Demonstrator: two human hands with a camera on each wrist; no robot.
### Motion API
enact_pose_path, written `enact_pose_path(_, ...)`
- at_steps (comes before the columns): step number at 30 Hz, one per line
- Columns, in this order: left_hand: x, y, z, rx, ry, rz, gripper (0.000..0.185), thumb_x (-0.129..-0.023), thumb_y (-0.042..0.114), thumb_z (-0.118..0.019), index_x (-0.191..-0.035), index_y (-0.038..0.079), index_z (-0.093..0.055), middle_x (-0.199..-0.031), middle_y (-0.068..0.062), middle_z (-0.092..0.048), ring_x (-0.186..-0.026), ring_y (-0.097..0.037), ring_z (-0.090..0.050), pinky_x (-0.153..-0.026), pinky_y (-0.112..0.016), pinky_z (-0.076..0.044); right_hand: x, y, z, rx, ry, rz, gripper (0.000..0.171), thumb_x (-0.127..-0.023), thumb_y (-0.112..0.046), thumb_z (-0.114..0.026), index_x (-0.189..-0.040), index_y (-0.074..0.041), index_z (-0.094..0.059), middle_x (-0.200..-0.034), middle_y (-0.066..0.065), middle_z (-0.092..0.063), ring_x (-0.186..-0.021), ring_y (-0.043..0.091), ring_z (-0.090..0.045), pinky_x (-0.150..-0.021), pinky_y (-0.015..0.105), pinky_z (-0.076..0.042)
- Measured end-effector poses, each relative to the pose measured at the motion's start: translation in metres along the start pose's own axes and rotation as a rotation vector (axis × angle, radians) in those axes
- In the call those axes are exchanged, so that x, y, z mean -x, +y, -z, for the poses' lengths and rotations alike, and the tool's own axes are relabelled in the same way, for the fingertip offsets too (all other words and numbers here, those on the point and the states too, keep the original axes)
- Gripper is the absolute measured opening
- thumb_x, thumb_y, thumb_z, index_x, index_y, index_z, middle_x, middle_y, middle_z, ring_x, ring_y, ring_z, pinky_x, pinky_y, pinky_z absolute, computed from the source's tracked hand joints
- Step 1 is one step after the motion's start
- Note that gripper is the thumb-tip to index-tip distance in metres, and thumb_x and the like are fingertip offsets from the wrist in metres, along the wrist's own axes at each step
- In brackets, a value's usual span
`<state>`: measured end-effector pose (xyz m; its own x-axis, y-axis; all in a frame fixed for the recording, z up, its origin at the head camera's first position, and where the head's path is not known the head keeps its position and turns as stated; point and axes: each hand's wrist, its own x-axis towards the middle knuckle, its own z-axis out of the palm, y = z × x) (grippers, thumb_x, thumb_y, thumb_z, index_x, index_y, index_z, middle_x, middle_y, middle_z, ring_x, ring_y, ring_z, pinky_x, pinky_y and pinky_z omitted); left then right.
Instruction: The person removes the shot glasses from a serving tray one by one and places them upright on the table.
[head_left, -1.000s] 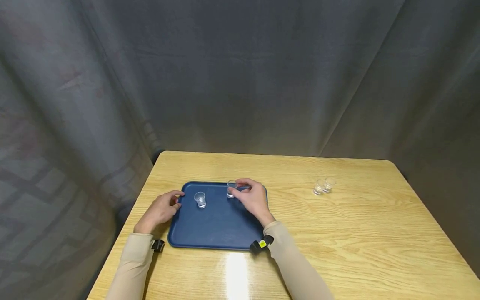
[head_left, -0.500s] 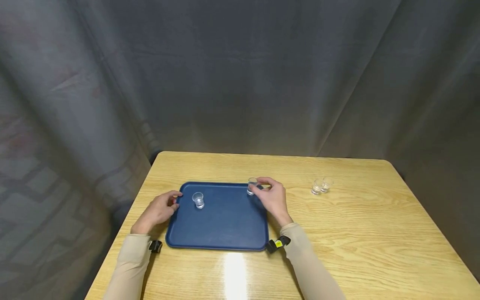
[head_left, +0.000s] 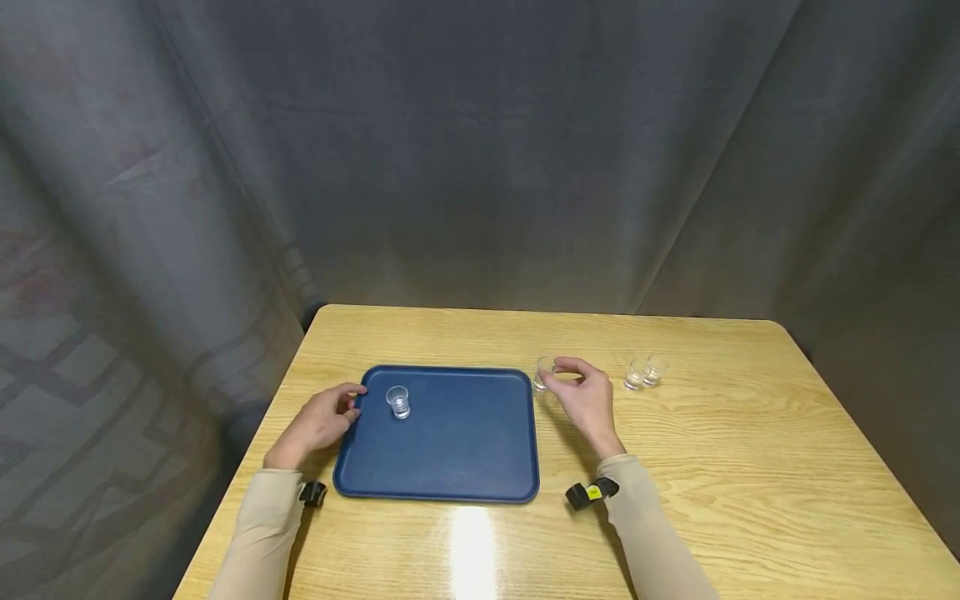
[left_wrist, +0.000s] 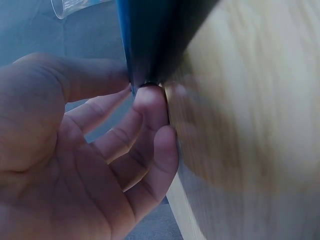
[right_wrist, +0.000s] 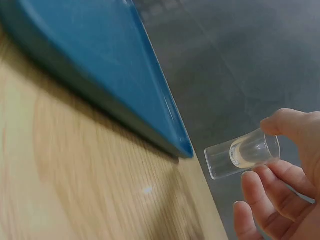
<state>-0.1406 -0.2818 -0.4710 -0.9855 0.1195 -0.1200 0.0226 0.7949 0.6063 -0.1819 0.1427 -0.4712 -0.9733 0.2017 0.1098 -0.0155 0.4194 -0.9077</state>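
Observation:
A blue tray [head_left: 450, 450] lies on the wooden table [head_left: 720, 467]. One small clear glass [head_left: 397, 402] stands on the tray's far left part. My left hand [head_left: 318, 421] grips the tray's left rim [left_wrist: 137, 60], thumb on top and fingers below. My right hand [head_left: 585, 400] pinches another small clear glass [head_left: 543, 373] just past the tray's far right corner, above the table. In the right wrist view that glass [right_wrist: 242, 154] sits between thumb and fingertips, off the tray's corner [right_wrist: 165, 135].
Two more small clear glasses [head_left: 645, 372] stand together on the table, right of my right hand. A grey curtain [head_left: 480, 150] hangs behind and to the left of the table. Black wrist straps [head_left: 588, 493] sit on both sleeves.
My right hand has carried the small glass rightward from the tray's far middle, past the tray's right edge, out over the table. The left hand stays on the tray's rim.

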Motion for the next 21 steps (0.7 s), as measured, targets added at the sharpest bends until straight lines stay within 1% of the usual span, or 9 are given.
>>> enact_pose_path(4,0.000,0.000,0.000,0.017,0.001,0.002,0.036,-0.102,0.003,-0.062,-0.138,0.000,-0.064,-0.096,-0.007,-0.059,-0.084,-0.020,-0.056,-0.075,-0.035,-0.044,-0.002,0.008,0.013,0.038,0.018,-0.003,0.038,-0.088,-0.031,-0.087,-0.116,-0.006,-0.080,-0.113,0.017,-0.079,-0.073,0.005,-0.063,-0.060,0.019,-0.048)
enact_pose_path(9,-0.001,-0.001,-0.001,0.033,-0.002,-0.002,0.036,-0.102,0.003,-0.062,-0.138,-0.001,-0.064,-0.095,-0.007,-0.059,-0.084,-0.020,-0.056,-0.075,-0.035,-0.044,-0.002,0.017,0.034,0.055,0.041,-0.013,0.040,-0.088,-0.030,-0.087,-0.116,-0.003,-0.079,-0.115,0.020,-0.078,-0.072,0.002,-0.062,-0.059,0.019,-0.049)
enact_pose_path(16,0.002,0.001,-0.001,0.043,-0.003,0.023,0.036,-0.103,0.003,-0.063,-0.138,0.000,-0.064,-0.095,-0.008,-0.058,-0.084,-0.020,-0.056,-0.074,-0.035,-0.043,-0.002,0.028,0.062,0.113,0.069,-0.036,0.041,-0.090,-0.031,-0.085,-0.120,-0.004,-0.078,-0.118,0.019,-0.078,-0.074,-0.001,-0.060,-0.061,0.017,-0.048)
enact_pose_path(21,0.001,0.002,-0.001,0.047,0.003,-0.005,0.035,-0.102,0.001,-0.063,-0.137,-0.002,-0.064,-0.093,-0.006,-0.058,-0.081,-0.018,-0.055,-0.074,-0.033,-0.043,-0.001,0.037,0.080,0.120,0.107,-0.036,0.041,-0.090,-0.031,-0.085,-0.119,-0.003,-0.079,-0.116,0.020,-0.078,-0.070,-0.002,-0.059,-0.059,0.017,-0.047)
